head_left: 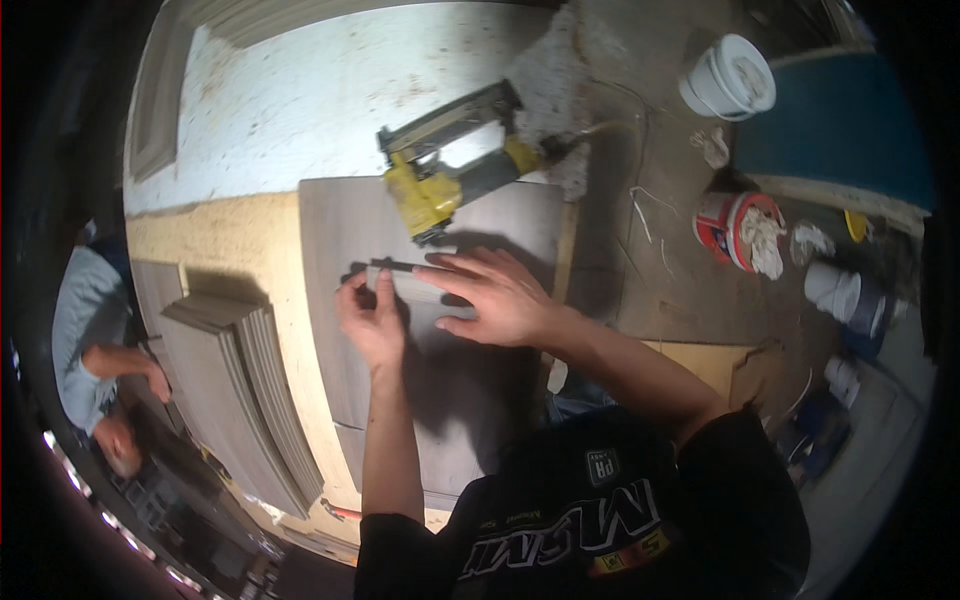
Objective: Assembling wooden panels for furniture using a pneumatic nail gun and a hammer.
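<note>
A small grey wood-look strip [408,288] with a dark edge lies between my hands, above a wide grey wood-look panel [335,230]. My left hand [372,325] pinches its left end between thumb and fingers. With fingers stretched out and thumb apart, my right hand [495,300] touches the strip's right part with its fingertips. Just beyond my hands, a yellow and black nail gun [425,195] rests on the panel's far part, its nose toward my fingers and its hose running off to the right.
To the left stands a stack of grey boards [225,390], and a co-worker [90,330] bends over beyond it. A white surface [270,110] spans the far side. On the right floor are a white bucket [728,78], a red bucket [720,225] with rags and loose cords.
</note>
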Demonstrator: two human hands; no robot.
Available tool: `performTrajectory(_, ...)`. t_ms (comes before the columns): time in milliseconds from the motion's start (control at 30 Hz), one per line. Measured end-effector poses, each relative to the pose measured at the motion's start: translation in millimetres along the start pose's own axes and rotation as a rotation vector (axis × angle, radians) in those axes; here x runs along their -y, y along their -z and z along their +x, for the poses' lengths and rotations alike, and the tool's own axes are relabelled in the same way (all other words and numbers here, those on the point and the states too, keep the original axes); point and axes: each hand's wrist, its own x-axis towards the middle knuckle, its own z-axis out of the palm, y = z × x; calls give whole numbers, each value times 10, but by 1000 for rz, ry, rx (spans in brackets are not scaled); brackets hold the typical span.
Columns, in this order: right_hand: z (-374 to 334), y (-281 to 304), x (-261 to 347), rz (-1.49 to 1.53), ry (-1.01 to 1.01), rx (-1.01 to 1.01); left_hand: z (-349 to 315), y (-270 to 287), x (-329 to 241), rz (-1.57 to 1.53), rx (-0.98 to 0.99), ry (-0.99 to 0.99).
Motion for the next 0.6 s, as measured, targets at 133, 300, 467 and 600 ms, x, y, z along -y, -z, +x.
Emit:
performTrajectory(133,-606,418,-68,134,-521,-262,6,23,-20,14,-9,22)
performTrajectory(300,-1147,371,-13,8,-681,85,-79,-27,-111,53,34,47)
performTrajectory(467,-1338,330,8,-54,-669,127,-278,-89,-175,100,51,-34)
performTrajectory(600,-1412,368,3,-33,-675,148,-308,-67,-156,85,77,-30)
